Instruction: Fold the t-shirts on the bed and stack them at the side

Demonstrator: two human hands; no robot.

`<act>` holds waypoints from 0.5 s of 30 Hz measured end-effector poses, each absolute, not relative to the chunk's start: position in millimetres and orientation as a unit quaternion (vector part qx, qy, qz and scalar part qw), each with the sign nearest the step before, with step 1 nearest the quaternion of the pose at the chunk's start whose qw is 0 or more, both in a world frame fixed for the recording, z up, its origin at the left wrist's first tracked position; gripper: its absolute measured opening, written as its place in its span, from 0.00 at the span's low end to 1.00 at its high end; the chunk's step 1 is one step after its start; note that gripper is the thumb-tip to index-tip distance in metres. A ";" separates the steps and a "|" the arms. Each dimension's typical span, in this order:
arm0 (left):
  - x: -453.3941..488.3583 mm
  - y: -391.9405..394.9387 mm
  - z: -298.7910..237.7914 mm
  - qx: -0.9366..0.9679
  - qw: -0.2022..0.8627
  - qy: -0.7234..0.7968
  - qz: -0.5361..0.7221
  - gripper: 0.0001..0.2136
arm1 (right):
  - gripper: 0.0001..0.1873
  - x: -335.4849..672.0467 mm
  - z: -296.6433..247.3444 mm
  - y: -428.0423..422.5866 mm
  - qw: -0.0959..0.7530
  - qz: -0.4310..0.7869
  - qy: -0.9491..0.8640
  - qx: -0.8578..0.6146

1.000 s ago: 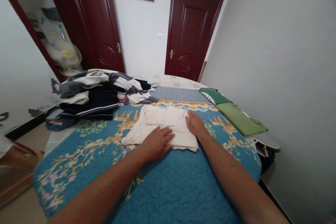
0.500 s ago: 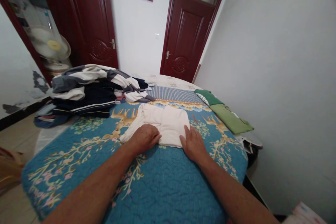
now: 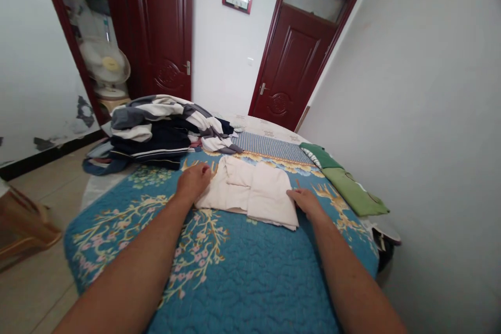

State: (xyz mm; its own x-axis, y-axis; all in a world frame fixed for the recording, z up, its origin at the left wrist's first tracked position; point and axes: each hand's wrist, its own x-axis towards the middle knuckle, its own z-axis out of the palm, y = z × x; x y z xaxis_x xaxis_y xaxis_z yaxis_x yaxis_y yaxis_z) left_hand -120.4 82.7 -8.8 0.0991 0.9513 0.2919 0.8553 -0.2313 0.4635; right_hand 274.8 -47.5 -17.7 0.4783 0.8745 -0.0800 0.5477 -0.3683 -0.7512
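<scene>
A folded cream garment lies flat on the blue quilted bedcover, its right part doubled over in a neat block. My left hand is at the garment's left edge with its fingers curled in; whether cloth is between them is hidden. At the right edge, my right hand pinches the side of the garment between thumb and fingers.
A heap of dark, grey and white clothes is at the back left. Folded green clothes lie along the right edge by the wall. A striped cloth strip crosses the far end. A plastic stool stands at left.
My left hand has moved from the garment's front middle to its left edge. My right hand has shifted slightly outward along the right edge. The view has swung left.
</scene>
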 end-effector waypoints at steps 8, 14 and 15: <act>-124.8 90.4 -15.0 0.732 0.133 0.608 0.277 0.14 | 0.12 255.1 1.3 -35.3 0.466 0.394 -0.350 -0.711; -125.8 90.9 -16.3 0.725 0.156 0.603 0.294 0.13 | 0.15 215.2 62.3 -12.9 0.498 0.338 -0.427 -0.675; -126.0 91.1 -16.2 0.722 0.162 0.602 0.299 0.13 | 0.15 205.4 73.2 -7.1 0.479 0.302 -0.456 -0.686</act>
